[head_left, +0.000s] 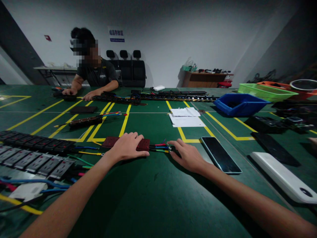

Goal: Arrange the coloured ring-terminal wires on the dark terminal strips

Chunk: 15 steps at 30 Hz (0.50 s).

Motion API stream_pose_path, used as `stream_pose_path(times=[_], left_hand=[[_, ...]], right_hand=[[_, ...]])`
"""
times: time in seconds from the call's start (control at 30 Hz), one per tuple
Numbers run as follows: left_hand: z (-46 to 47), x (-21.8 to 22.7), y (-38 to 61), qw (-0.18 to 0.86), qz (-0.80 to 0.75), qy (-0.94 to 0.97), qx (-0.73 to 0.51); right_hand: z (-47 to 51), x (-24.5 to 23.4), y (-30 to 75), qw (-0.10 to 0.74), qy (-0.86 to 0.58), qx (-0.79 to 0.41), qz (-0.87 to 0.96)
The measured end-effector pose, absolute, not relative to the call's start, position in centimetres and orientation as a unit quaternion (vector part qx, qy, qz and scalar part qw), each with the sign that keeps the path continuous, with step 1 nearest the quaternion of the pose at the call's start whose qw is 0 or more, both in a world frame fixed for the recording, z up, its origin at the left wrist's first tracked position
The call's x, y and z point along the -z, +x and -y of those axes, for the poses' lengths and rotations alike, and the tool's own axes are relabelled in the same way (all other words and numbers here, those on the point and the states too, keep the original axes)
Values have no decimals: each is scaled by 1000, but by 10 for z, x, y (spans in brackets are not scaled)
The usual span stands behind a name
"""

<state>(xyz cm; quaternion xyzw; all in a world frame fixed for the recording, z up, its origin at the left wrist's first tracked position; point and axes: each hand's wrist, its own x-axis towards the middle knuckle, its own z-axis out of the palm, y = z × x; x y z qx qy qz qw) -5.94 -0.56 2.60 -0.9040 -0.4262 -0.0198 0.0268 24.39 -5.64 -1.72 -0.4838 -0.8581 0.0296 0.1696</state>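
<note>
A dark red socket strip [144, 144] lies crosswise on the green table in front of me. My left hand [128, 145] grips it from above, fingers over the far edge and thumb along the near side. Wires [159, 147] in black, blue, green and yellow come out of its right end and carry metal ring terminals. Around those wire tips, my right hand [184, 153] has thumb and fingers apart. I see a gap between the fingertips, with the terminals in it. A phone [221, 154] lies just right of this hand.
Black and grey socket rows [37, 158] with loose cables fill the left. Beyond lie a black wired strip [85, 121] and white papers [187, 117]. A blue bin [240, 104] and a white power bank [282, 175] are right. A co-worker [96, 72] handles parts across the table.
</note>
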Motion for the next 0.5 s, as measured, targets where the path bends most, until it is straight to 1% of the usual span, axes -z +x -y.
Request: stream_pose_path(times=[0.13, 0.5], left_hand=[[5, -26, -59, 31, 427, -904, 16], [5, -26, -60, 22, 425, -905, 21]], right_hand=[[56, 18, 244, 155, -482, -24, 862], [56, 19, 245, 169, -480, -27, 861]])
